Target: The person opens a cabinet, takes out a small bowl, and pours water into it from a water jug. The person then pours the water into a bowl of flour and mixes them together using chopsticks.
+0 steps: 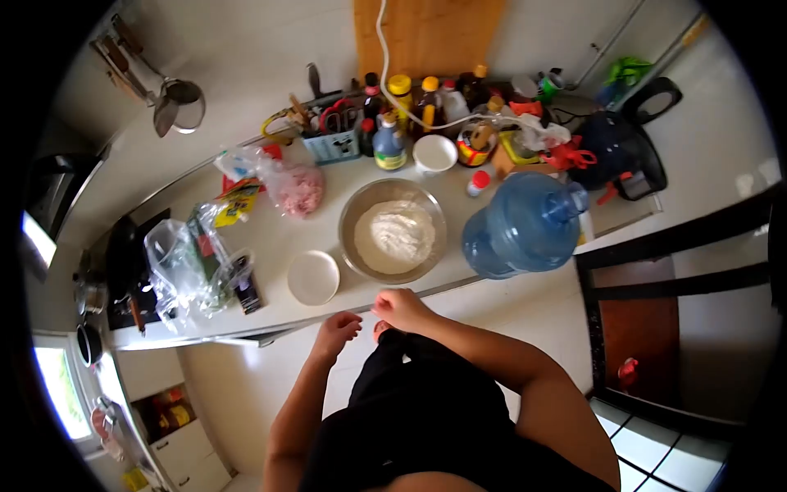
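My left hand point(338, 334) hovers just in front of the counter's edge, its fingers loosely curled in with nothing seen in them. Beside it, my right hand point(402, 310) is closed with the fingers bent under, and no object shows in it. Nearest to both hands on the counter is a steel bowl point(347, 244) with a mound of white flour point(399, 231) in it. To its left, close to the edge, sits a white bowl point(313, 279). Neither hand touches the bowls.
A large blue water jug point(533, 221) lies to the right near a red-capped shaker point(478, 183). Behind stand sauce bottles point(389, 143) and a small white bowl point(434, 153). Bagged minced meat point(299, 193) and plastic bags point(180, 266) lie left. A black chair point(680, 279) stands right.
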`<action>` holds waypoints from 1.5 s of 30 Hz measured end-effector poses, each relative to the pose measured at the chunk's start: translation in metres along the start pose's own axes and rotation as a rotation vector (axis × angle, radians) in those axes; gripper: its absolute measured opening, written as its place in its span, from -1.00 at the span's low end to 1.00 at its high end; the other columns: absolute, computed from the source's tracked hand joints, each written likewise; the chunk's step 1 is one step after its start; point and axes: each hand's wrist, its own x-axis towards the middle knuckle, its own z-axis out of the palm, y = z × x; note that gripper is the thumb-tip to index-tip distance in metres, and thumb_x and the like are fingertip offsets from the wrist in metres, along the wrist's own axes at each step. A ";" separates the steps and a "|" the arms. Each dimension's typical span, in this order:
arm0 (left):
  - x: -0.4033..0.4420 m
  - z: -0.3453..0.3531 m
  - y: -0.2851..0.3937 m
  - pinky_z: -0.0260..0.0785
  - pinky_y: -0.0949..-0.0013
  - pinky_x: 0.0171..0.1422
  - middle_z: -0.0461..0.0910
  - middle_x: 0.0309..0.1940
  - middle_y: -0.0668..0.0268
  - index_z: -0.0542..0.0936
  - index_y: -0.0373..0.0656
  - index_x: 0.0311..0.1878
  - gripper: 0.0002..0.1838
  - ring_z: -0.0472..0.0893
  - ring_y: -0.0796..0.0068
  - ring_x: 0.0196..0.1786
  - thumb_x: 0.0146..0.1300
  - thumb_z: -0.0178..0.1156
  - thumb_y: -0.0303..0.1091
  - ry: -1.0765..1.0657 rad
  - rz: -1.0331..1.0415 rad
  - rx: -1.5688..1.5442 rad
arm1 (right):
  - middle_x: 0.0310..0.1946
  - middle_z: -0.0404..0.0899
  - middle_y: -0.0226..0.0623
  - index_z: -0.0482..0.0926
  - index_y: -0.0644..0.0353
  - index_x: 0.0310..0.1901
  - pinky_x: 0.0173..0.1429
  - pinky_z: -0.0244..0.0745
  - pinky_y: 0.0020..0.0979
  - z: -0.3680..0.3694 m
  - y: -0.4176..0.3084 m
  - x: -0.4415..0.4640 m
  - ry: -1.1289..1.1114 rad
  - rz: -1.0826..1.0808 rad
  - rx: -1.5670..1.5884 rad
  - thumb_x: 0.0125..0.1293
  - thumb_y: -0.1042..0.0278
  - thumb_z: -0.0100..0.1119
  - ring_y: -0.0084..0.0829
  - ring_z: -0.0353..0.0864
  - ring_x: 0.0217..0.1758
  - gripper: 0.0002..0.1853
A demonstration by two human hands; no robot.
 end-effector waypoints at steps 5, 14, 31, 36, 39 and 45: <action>0.051 0.090 0.053 0.43 0.38 -0.10 0.59 -0.36 0.22 0.55 -0.23 -0.05 -0.66 0.57 0.44 -0.23 0.09 0.25 -0.34 -0.338 0.232 0.409 | -0.73 0.31 -0.43 0.44 0.29 -0.57 -0.54 0.16 -0.48 -0.145 -0.047 -0.110 0.514 -0.066 0.045 0.16 0.42 0.17 -0.68 0.22 -0.61 -0.78; 0.121 0.225 0.120 0.41 0.21 0.10 0.37 0.03 0.06 0.33 -0.13 0.21 -0.25 0.51 0.16 0.00 -0.12 0.40 -0.35 -0.157 0.584 0.581 | -0.41 0.50 -0.46 0.50 0.22 -0.12 -0.30 0.36 -0.59 -0.284 0.070 -0.157 1.110 0.059 0.262 0.31 0.33 0.09 -0.65 0.43 -0.40 -0.82; 0.099 0.272 0.090 0.32 0.23 0.20 0.54 0.00 0.07 0.55 -0.13 0.02 -0.53 0.51 0.14 0.08 0.00 0.33 -0.21 -0.275 0.610 0.506 | 0.18 0.34 -0.07 0.13 0.42 0.30 0.28 0.28 -0.28 -0.326 0.072 -0.103 0.308 0.035 0.969 0.20 -0.10 0.16 -0.25 0.37 0.21 -0.16; 0.068 0.250 0.060 0.29 0.26 0.26 0.53 0.05 0.12 0.52 -0.19 0.08 -0.48 0.48 0.31 0.13 -0.03 0.37 -0.37 -0.405 0.421 0.279 | 0.17 0.35 -0.08 0.15 0.42 0.29 0.27 0.29 -0.29 -0.289 0.055 -0.121 0.265 0.068 0.923 0.17 -0.10 0.19 -0.24 0.38 0.21 -0.14; 0.037 0.217 0.039 0.29 0.24 0.25 0.53 0.04 0.10 0.51 -0.22 0.08 -0.50 0.48 0.28 0.12 0.01 0.33 -0.38 -0.360 0.419 0.272 | 0.17 0.36 -0.09 0.16 0.41 0.29 0.27 0.29 -0.28 -0.246 0.034 -0.125 0.236 0.057 0.954 0.15 -0.09 0.22 -0.25 0.38 0.21 -0.14; -0.039 0.127 -0.022 0.31 0.27 0.21 0.54 -0.02 0.14 0.52 -0.25 0.05 -0.52 0.47 0.36 0.06 -0.01 0.33 -0.45 -0.220 0.462 0.157 | 0.16 0.38 -0.11 0.20 0.39 0.27 0.28 0.27 -0.26 -0.135 0.001 -0.119 0.106 0.084 0.992 0.11 -0.01 0.30 -0.25 0.37 0.22 -0.17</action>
